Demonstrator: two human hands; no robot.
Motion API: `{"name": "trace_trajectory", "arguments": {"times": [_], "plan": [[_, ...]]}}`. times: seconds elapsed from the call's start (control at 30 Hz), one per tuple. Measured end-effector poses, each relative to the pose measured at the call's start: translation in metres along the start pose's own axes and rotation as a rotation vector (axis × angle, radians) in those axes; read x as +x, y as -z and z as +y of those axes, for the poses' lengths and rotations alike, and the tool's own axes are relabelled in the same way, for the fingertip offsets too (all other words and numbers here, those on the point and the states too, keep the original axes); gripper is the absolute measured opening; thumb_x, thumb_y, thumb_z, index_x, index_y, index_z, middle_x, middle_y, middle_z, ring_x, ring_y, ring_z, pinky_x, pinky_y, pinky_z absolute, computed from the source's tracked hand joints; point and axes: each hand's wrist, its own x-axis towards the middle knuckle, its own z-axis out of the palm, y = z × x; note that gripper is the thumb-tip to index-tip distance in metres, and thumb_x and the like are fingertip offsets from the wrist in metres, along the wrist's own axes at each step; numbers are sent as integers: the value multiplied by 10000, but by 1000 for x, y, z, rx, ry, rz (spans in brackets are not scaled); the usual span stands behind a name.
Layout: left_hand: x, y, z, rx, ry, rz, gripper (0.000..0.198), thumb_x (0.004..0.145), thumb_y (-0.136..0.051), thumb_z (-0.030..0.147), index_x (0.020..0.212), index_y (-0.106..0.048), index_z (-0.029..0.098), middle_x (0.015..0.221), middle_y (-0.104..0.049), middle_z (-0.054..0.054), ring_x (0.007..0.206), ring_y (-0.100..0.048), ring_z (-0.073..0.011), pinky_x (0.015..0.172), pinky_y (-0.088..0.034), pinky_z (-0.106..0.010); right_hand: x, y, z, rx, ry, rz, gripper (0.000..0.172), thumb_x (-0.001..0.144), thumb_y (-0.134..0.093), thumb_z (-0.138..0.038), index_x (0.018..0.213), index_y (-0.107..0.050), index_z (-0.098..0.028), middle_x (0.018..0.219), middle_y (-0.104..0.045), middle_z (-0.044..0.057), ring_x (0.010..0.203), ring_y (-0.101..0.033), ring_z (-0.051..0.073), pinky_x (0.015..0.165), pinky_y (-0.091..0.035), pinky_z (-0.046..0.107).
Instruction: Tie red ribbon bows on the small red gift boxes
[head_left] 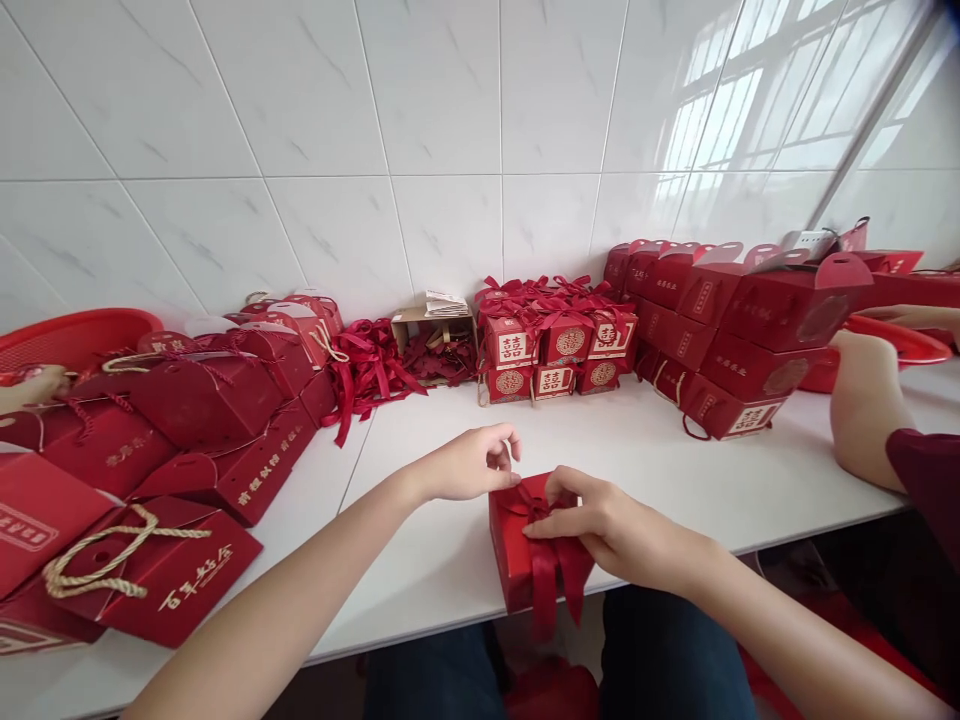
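A red gift box stands at the table's front edge, right before me. On its top lies a bow of red ribbon, whose two tails hang down the front side. My right hand rests over the bow, thumb and fingers closed on the ribbon. At the box's far left corner hovers my left hand, fingers bent but apart, with nothing visible in it. Its thumb is close to the lid's edge; I cannot tell whether they touch.
Red boxes with rope handles fill the left. Loose red ribbons, an open carton, ribbon-topped boxes and stacked boxes line the wall. Another person's arm is at right, beside a red basin.
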Motion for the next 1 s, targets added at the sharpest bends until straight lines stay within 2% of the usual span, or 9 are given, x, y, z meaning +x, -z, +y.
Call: {"name": "trace_trajectory", "arguments": {"times": [0.1, 0.27, 0.37, 0.47, 0.57, 0.63, 0.73, 0.83, 1.0], "plan": [[-3, -1, 2, 25, -28, -51, 87, 793, -566, 273, 841, -555, 201, 785, -598, -2, 715, -525, -151, 674, -419, -275, -1, 1, 3, 39, 17, 29, 550, 796, -412, 70, 1129, -717, -243, 967, -504, 79, 828, -561, 152, 743, -523, 274], [-10, 5, 11, 150, -50, -137, 112, 826, -540, 300, 866, -598, 212, 879, -636, -18, 787, -555, -172, 692, -420, -274, 0, 3, 5, 39, 1, 53, 568, 798, -402, 74, 1101, -727, -278, 962, -481, 59, 803, -547, 136, 754, -524, 286], [-10, 6, 13, 239, -83, -146, 107, 808, -582, 318, 817, -612, 216, 876, -603, -15, 798, -547, -180, 716, -420, -284, 1, 4, 5, 42, 3, 43, 566, 795, -406, 76, 1093, -733, -277, 963, -483, 63, 810, -549, 149, 751, -520, 298], [-9, 5, 10, 239, -129, -170, 129, 797, -622, 356, 809, -631, 228, 935, -555, -21, 903, -534, -201, 800, -419, -297, 1, 3, 6, 63, 2, 43, 557, 804, -410, 68, 1090, -734, -284, 963, -481, 63, 825, -551, 154, 764, -520, 308], [-8, 5, 6, 171, -157, -147, 124, 803, -635, 367, 858, -671, 262, 1061, -555, -33, 1099, -481, -235, 941, -374, -322, -1, 2, 8, 76, -1, 56, 534, 833, -407, 45, 1094, -730, -291, 975, -472, 63, 842, -549, 153, 782, -521, 316], [-8, 7, 4, 159, -165, -139, 120, 793, -656, 381, 825, -680, 267, 1135, -563, -32, 1175, -438, -248, 996, -338, -336, -1, 1, 9, 80, 3, 60, 518, 851, -405, 31, 1094, -730, -291, 970, -461, 61, 846, -542, 152, 785, -519, 316], [-9, 9, 6, 228, -165, -137, 191, 759, -690, 429, 730, -645, 246, 1145, -585, -33, 1167, -429, -263, 969, -355, -349, -1, 1, 8, 87, 7, 55, 482, 875, -414, 3, 1097, -730, -284, 938, -443, 54, 814, -524, 144, 764, -517, 308], [-9, 6, 10, 324, -184, -94, 230, 766, -679, 398, 650, -587, 222, 1084, -607, -43, 1142, -428, -274, 917, -381, -350, 0, 1, 8, 82, 11, 51, 464, 882, -410, -8, 1101, -729, -265, 931, -443, 56, 794, -518, 138, 754, -515, 304], [-10, -2, 7, 139, -186, -76, 213, 795, -640, 371, 663, -568, 221, 1160, -593, -32, 1153, -459, -241, 944, -392, -340, 0, 1, 7, 116, 5, 111, 387, 922, -385, -59, 1069, -700, -228, 989, -533, 79, 870, -571, 159, 776, -509, 306]]}}
